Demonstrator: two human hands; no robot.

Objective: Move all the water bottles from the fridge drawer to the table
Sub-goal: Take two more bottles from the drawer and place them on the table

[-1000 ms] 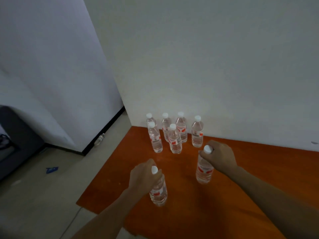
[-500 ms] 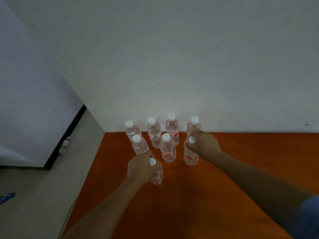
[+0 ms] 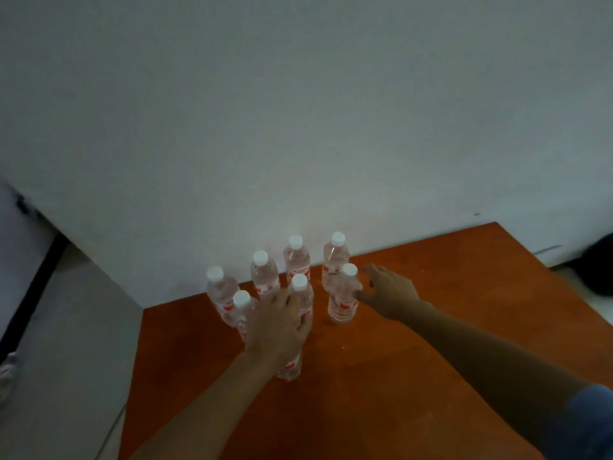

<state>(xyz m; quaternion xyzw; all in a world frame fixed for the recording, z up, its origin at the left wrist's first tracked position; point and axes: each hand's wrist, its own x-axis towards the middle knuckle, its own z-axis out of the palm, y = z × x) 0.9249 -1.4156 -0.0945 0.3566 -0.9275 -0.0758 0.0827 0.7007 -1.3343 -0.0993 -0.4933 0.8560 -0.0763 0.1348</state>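
Observation:
Several clear water bottles with white caps and red labels stand upright in a cluster at the back left of the orange-brown table [image 3: 365, 410], near the wall. My right hand [image 3: 388, 293] is open with spread fingers just right of the front-right bottle [image 3: 343, 298], the thumb at its side. My left hand [image 3: 278, 323] lies with fingers stretched forward over the nearest bottle [image 3: 290, 366], hiding its cap and upper half. That bottle stands on the table in front of the cluster.
A white wall [image 3: 298, 127] runs right behind the bottles. The table's left edge [image 3: 139, 360] drops to a grey floor [image 3: 66, 360]. A small pale object [image 3: 8, 368] lies on the floor at far left. A dark shape [image 3: 597, 270] sits past the table's right edge.
Both hands carried their bottles forward to the cluster and set them down. My right hand has let go and opened; my left hand's fingers have straightened over its bottle.

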